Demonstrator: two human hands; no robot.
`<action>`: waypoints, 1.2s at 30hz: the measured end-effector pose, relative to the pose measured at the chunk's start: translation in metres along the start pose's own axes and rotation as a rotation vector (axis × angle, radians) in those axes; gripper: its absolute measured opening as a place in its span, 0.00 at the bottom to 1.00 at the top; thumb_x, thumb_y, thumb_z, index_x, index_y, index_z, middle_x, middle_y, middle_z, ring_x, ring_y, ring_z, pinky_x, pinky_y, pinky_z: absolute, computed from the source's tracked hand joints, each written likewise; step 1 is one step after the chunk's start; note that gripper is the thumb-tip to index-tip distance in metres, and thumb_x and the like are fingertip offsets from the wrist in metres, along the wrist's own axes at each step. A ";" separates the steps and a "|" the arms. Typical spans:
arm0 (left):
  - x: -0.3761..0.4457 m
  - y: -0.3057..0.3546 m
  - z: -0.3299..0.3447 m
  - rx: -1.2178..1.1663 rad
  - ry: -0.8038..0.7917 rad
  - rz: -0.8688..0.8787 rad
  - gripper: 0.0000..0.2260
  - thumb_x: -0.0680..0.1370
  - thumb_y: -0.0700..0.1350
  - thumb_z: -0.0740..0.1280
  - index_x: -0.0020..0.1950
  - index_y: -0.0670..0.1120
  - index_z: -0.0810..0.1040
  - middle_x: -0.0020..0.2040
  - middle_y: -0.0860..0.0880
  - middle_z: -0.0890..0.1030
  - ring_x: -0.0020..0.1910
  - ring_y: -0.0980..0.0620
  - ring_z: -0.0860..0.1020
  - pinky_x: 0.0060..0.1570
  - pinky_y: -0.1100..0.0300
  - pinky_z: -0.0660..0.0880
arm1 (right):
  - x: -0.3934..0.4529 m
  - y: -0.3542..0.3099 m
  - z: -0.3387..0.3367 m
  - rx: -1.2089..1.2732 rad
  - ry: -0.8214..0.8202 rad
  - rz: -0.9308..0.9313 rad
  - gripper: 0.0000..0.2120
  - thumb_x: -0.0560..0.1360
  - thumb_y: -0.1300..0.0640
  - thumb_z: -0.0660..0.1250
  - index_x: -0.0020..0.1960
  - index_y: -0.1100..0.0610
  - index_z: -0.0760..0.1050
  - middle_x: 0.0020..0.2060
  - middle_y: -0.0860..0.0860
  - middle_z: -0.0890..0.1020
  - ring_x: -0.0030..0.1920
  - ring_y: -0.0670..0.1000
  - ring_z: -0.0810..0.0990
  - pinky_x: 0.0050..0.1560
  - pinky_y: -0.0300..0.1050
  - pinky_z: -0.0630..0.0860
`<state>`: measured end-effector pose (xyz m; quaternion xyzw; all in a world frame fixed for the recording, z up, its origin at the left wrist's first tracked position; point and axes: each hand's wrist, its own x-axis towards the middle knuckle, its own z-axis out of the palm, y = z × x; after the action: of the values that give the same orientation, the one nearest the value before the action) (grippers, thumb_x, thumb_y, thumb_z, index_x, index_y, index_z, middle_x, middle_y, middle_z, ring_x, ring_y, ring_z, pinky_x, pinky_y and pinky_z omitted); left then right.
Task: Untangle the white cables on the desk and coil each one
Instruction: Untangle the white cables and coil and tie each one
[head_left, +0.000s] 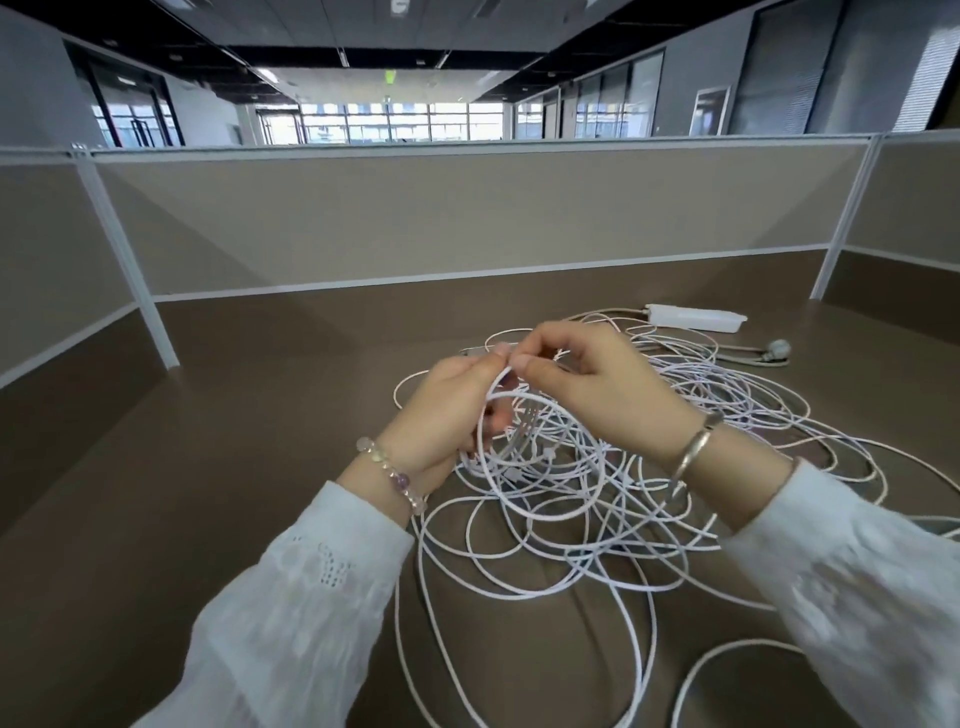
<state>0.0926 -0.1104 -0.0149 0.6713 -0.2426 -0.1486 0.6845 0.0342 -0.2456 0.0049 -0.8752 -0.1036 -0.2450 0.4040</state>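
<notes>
White cables (649, 499) in a big messy tangle, spread over the brown worktop (234, 415). Farther back, a white power strip (696, 317), with a grey plug (777, 347) near it. Just above the tangle, left hand (457, 410) holding a small coil (540, 457) of cable, fingers curled round it. Right hand (592, 379) pinching the cable at the coil's top, fingers (535, 364) pressed together.

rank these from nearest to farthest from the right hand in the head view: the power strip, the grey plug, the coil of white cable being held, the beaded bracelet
From the right hand:
1. Coil of white cable, pinched in its fingers, hanging just below.
2. Beaded bracelet, on the left wrist, down to the left.
3. Grey plug, on the desk to the right.
4. Power strip, by the partition, far right.
Plug and strip are nearly too close to call.
</notes>
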 end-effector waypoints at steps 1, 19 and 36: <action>0.001 -0.001 0.000 -0.033 0.020 -0.019 0.16 0.83 0.48 0.58 0.37 0.44 0.70 0.20 0.50 0.64 0.18 0.56 0.59 0.20 0.68 0.54 | 0.000 0.002 0.001 0.057 0.001 0.011 0.05 0.75 0.54 0.68 0.43 0.54 0.80 0.35 0.45 0.79 0.35 0.48 0.75 0.40 0.46 0.73; -0.002 0.008 -0.019 -0.502 -0.387 -0.432 0.19 0.78 0.54 0.58 0.29 0.48 0.67 0.19 0.55 0.58 0.15 0.60 0.57 0.19 0.67 0.60 | 0.000 0.025 -0.003 0.234 -0.222 0.081 0.11 0.78 0.53 0.62 0.56 0.58 0.76 0.22 0.55 0.75 0.23 0.53 0.75 0.32 0.51 0.74; 0.002 -0.004 -0.016 -0.304 -0.337 -0.376 0.21 0.80 0.55 0.57 0.29 0.47 0.64 0.20 0.53 0.59 0.17 0.57 0.60 0.21 0.65 0.62 | -0.008 0.028 0.007 -0.754 -0.087 -0.337 0.15 0.81 0.47 0.53 0.61 0.52 0.71 0.36 0.53 0.80 0.37 0.59 0.79 0.37 0.50 0.74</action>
<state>0.1032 -0.0976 -0.0185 0.5602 -0.1992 -0.4166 0.6877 0.0402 -0.2581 -0.0216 -0.9422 -0.1652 -0.2913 0.0045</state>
